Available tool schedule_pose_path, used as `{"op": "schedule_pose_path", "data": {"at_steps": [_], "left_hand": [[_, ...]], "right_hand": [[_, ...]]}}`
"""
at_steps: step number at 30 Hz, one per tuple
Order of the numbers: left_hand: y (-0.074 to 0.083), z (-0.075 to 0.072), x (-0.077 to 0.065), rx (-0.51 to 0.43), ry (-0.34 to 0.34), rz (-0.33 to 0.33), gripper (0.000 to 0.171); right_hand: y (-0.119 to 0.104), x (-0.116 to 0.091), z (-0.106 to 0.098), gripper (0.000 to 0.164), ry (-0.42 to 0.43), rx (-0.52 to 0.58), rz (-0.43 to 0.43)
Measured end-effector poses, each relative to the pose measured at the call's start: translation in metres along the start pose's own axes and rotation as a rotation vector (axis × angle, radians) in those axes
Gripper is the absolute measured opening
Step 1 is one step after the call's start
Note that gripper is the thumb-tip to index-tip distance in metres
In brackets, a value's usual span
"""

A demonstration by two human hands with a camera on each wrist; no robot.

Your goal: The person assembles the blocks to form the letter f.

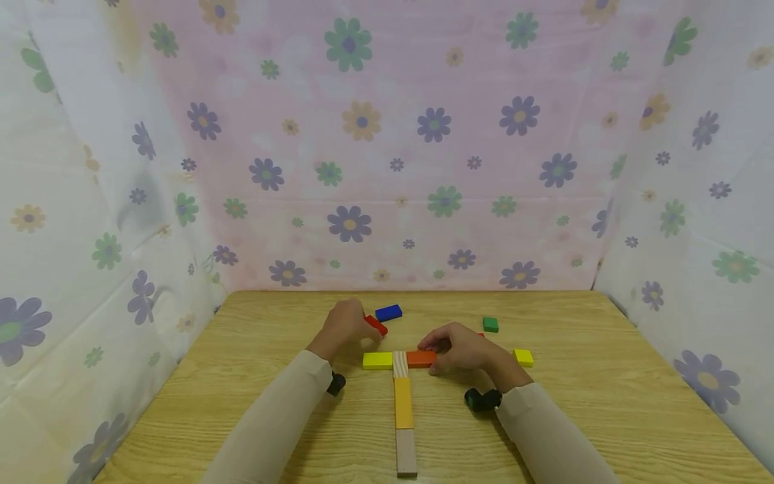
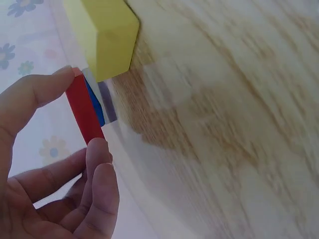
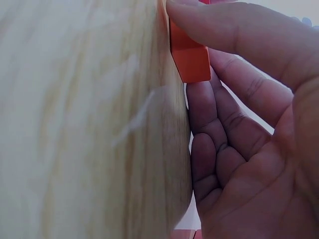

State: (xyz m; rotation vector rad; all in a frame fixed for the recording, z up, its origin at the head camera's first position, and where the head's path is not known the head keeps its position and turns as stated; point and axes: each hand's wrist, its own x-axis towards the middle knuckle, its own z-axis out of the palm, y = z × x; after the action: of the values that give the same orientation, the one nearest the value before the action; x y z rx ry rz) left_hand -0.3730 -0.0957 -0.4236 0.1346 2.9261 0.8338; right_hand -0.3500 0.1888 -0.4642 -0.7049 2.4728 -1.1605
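My left hand point(image 1: 346, 328) pinches a red block point(image 1: 376, 325) between thumb and fingertips, behind the left end of a row of blocks. In the left wrist view that red block point(image 2: 85, 107) is held by its two ends. At the row's right end, my right hand point(image 1: 461, 349) grips an orange-red block point(image 1: 421, 359), its thumb along one side in the right wrist view. A striped wooden block point(image 1: 400, 364) lies between this one and a yellow block point(image 1: 377, 361). From there an orange-yellow block point(image 1: 404, 402) and a pale wooden block point(image 1: 406, 452) run toward me, forming a T.
A blue block point(image 1: 389, 312) lies beyond my left hand. Over to the right are a green block point(image 1: 490, 325) and a second yellow block point(image 1: 523, 357); a bit of red point(image 1: 481, 334) shows behind my right hand. Flowered cloth point(image 1: 399, 202) encloses the wooden table point(image 1: 254, 390).
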Motion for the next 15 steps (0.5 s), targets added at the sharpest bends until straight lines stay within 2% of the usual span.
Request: {"op": "schedule_pose_path", "data": {"at_steps": [6,15], "left_hand": [[0.0047,-0.0050,-0.0008,-0.048,-0.033,0.035,0.037],[0.0093,-0.0069,0.0017,-0.012,-0.094,0.161,0.039]], "right_hand": [[-0.0014,-0.0012,-0.0002,0.039,-0.004,0.013,0.001],[-0.0018,-0.0014,-0.0004,0.040,-0.002,0.019,0.002]]}}
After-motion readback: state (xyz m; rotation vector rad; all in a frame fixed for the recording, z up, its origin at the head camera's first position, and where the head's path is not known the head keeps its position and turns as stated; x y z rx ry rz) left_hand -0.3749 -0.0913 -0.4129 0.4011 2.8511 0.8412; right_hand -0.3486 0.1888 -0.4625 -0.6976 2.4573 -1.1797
